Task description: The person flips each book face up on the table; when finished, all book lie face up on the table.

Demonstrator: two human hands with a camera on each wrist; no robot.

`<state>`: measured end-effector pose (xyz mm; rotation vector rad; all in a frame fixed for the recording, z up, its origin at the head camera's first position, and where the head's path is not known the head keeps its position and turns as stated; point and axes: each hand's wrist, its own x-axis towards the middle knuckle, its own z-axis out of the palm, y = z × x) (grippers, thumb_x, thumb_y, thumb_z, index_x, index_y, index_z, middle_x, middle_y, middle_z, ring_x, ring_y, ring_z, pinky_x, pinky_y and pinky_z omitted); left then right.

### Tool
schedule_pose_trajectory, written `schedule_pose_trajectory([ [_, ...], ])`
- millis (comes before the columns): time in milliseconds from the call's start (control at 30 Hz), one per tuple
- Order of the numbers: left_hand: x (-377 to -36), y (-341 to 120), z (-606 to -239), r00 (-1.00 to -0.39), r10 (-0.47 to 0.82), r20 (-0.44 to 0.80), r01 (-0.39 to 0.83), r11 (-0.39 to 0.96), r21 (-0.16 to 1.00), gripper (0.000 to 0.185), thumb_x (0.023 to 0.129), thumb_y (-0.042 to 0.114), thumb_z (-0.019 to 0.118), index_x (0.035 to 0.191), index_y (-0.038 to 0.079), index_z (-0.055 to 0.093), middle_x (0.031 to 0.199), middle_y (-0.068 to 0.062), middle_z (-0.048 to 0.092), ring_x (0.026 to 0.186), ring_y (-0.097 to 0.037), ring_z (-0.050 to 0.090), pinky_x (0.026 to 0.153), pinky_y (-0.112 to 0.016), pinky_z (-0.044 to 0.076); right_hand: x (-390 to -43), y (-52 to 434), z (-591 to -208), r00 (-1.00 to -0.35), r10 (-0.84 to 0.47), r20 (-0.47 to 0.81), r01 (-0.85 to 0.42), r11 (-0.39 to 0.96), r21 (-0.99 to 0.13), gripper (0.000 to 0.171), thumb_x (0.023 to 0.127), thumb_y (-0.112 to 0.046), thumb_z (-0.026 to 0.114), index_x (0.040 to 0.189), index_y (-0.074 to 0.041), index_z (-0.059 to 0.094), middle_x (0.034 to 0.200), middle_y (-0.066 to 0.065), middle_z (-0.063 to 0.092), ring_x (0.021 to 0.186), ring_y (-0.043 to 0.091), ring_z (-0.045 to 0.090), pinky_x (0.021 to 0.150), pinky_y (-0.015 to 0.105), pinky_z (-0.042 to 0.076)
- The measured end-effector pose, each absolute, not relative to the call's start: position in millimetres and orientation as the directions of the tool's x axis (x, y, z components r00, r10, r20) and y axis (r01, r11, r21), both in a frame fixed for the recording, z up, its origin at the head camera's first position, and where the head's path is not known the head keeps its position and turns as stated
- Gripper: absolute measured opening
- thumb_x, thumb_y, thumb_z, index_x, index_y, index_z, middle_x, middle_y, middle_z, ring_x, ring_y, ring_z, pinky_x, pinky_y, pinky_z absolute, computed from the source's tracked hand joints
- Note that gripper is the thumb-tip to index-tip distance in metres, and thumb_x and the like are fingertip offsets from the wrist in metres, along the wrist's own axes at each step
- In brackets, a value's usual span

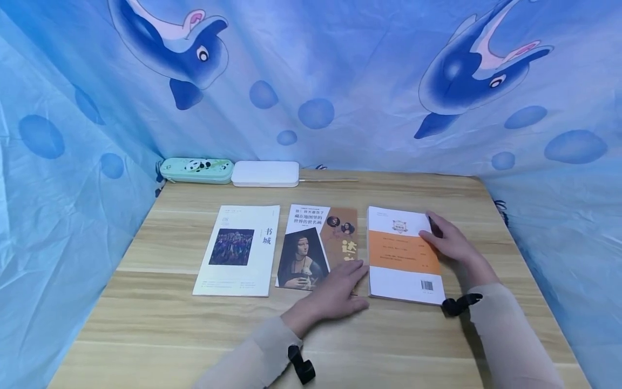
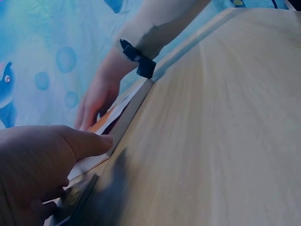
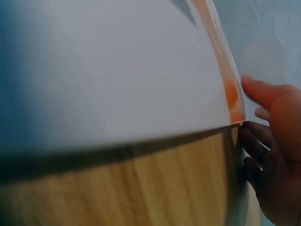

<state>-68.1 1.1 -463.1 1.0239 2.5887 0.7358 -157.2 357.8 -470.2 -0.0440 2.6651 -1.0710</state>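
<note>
Three printed items lie side by side on the wooden table. A white booklet (image 1: 269,270) is on the left and a brown-and-white book (image 1: 303,219) with a portrait is in the middle. On the right is a thicker white book (image 1: 396,283) with an orange band and a barcode. My left hand (image 1: 335,294) rests over the middle book's lower right part, fingers extended, their tips near the thick book's left edge. My right hand (image 1: 454,243) holds the thick book's right edge near its far corner, thumb on the cover. The right wrist view shows fingers (image 3: 254,141) curled at that edge.
Along the table's back lie a green panda pencil case (image 1: 196,170), a white flat case (image 1: 265,174) and a thin stick (image 1: 328,180). A blue dolphin-print sheet (image 1: 369,70) hangs behind and at both sides. Black straps (image 1: 301,364) are on both wrists.
</note>
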Motion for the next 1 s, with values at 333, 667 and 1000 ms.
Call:
schedule_pose_trajectory([
  [333,-65.6,14.5,-466.6,-0.679,0.733,-0.037,0.626,0.605,0.492,0.079,0.095,0.041,0.07,0.158,0.009,0.035,0.165,-0.016,0.026,0.151,-0.027,0.025,0.126,-0.043,0.015,-157.3,359.4,-475.9,-0.956,-0.122,-0.268,0.148,0.587,-0.796,0.088,0.1,-0.047,0.061,0.164,-0.019,0.008,0.159,0.025,0.026,0.139,0.044,0.028,0.115,0.068,0.021],
  [667,-64.6,22.1,-471.3,-0.741,0.671,-0.002,0.588,0.651,0.48,0.065,0.093,0.037,0.074,0.148,0.01,0.052,0.16,-0.016,0.036,0.146,-0.031,0.037,0.122,-0.043,0.028,-147.1,365.1,-476.9,-0.942,-0.116,-0.314,0.22,0.492,-0.842,0.086,0.098,-0.042,0.065,0.164,-0.028,0.01,0.169,0.017,0.008,0.153,0.042,0.005,0.117,0.073,0.003],
  [1000,-65.0,20.1,-481.1,-0.743,0.668,0.045,0.594,0.627,0.503,0.066,0.092,0.041,0.074,0.147,0.012,0.052,0.163,-0.012,0.032,0.149,-0.027,0.031,0.123,-0.043,0.026,-138.2,363.0,-493.0,-0.996,-0.048,-0.073,0.022,0.674,-0.738,0.08,0.099,-0.048,0.061,0.161,-0.013,0.025,0.158,0.027,0.03,0.144,0.048,0.027,0.114,0.071,0.02],
])
